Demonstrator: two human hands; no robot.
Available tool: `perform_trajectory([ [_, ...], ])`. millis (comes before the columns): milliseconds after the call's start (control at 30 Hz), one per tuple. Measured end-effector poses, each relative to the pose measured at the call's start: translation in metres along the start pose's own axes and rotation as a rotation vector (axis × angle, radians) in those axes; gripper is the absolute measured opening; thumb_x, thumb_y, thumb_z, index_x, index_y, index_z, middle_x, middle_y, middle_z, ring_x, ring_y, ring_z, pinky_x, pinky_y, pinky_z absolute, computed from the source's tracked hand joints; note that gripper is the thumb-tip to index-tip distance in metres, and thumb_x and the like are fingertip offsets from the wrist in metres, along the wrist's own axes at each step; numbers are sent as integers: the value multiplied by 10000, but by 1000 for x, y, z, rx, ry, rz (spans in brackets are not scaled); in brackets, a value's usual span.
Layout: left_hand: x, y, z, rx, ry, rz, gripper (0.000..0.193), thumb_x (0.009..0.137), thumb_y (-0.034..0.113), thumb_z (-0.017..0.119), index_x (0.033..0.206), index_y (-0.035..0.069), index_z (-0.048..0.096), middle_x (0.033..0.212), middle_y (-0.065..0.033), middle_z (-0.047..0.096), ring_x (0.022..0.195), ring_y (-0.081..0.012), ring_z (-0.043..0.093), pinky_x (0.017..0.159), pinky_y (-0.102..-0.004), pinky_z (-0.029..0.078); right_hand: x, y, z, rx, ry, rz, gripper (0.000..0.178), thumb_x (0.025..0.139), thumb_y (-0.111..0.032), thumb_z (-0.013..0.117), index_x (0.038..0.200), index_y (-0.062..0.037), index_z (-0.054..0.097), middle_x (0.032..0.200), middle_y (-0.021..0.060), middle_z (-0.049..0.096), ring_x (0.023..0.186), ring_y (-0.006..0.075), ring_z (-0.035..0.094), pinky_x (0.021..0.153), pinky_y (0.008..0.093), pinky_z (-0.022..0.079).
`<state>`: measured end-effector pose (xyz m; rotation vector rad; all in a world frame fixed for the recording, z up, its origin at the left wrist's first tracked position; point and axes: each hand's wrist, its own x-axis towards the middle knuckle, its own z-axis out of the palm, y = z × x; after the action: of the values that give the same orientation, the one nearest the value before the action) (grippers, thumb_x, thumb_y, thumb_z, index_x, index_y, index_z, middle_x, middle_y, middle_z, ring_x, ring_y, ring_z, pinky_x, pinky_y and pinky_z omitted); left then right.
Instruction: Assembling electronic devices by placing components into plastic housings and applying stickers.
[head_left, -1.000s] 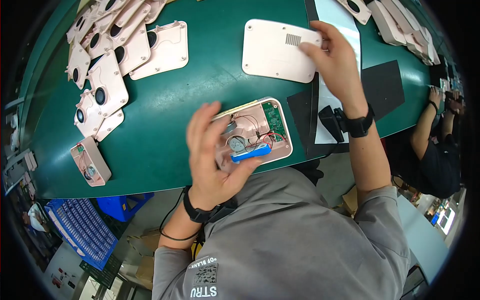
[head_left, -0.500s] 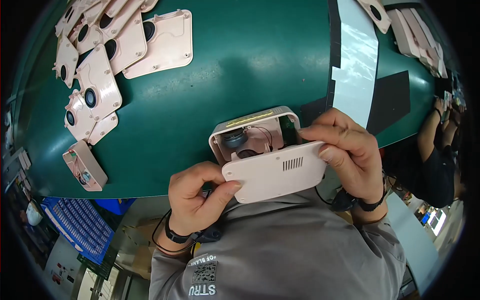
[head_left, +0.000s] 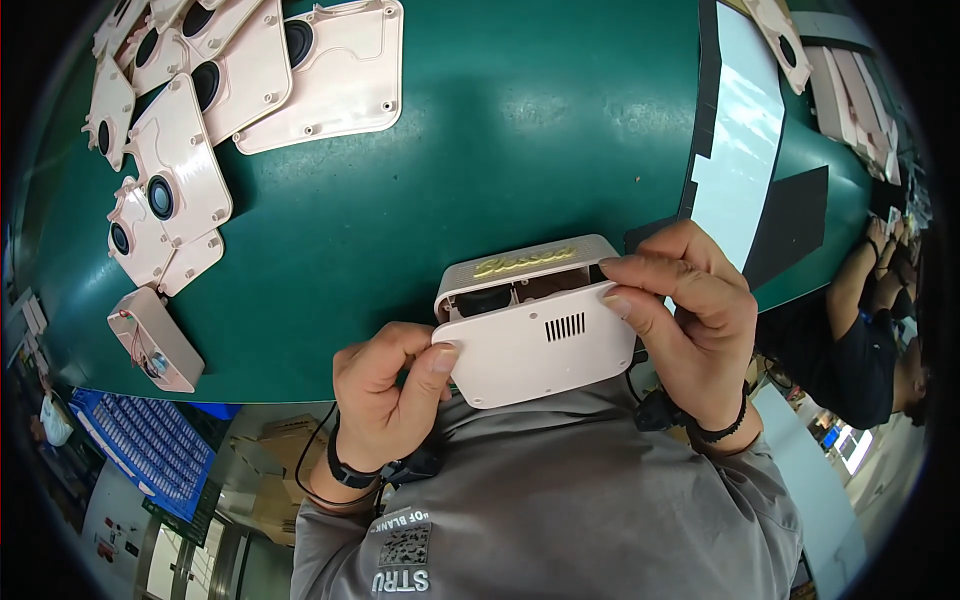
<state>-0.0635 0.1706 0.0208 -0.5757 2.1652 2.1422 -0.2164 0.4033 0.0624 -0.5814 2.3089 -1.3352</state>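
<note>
Close to my body at the table's near edge, a pale pink speaker housing (head_left: 530, 258) with raised yellow lettering on its front is held tilted. A flat pink cover (head_left: 540, 350) with a slotted vent leans over its opening, and a gap along the top shows dark parts inside. My left hand (head_left: 392, 390) pinches the left end of cover and housing, thumb on the cover. At the right end my right hand (head_left: 690, 320) does likewise, its thumb on the cover and its index finger on the housing's far corner. Most of the inside is hidden.
Several pink panels with black round speakers (head_left: 185, 150) lie piled at the far left of the green table (head_left: 480, 170). Nearer stands another pink housing (head_left: 158, 340) with wires. A light-blue sheet (head_left: 738, 140) and stacked pink parts (head_left: 850, 100) are at right, near another person (head_left: 850, 330).
The cover has closed in over the housing, so less of the inside shows. The housing has turned its lettered front more into view. My right hand has shifted slightly left.
</note>
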Motion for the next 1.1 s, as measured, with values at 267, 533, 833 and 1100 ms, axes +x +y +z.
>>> perform_trajectory([
  [267, 1, -3, 3, 0, 16, 7, 143, 1044, 103, 720, 961, -13, 703, 730, -53, 705, 574, -85, 648, 513, -238, 479, 2, 4, 3, -20, 16, 28, 243, 840, 25, 844, 1081, 32, 810, 997, 66, 631, 891, 165, 595, 778, 268, 469],
  [533, 8, -3, 6, 125, 58, -19, 134, 1012, 93, 752, 945, -6, 692, 710, -64, 689, 569, -114, 634, 522, -258, 477, 5, 9, 12, -70, 58, 34, 275, 861, 39, 823, 1133, 21, 787, 987, 50, 605, 891, 136, 578, 769, 248, 453],
  [833, 31, 15, 24, 762, -82, 490, 357, 930, 237, 811, 1195, 44, 669, 1298, -201, 658, 1163, -367, 656, 932, -496, 510, 6, 19, 26, -40, 113, 133, 311, 911, -12, 802, 1203, 14, 700, 981, 60, 619, 836, 128, 596, 711, 263, 490],
  [1100, 11, -8, 30, 1127, -349, 727, 843, 938, 674, 662, 1566, 141, 483, 1662, -288, 377, 1523, -507, 375, 1184, -747, 200, -26, 19, 30, -327, -25, 113, 370, 1039, -325, 688, 1136, 30, 652, 821, 182, 704, 706, 335, 711, 609, 424, 543],
])
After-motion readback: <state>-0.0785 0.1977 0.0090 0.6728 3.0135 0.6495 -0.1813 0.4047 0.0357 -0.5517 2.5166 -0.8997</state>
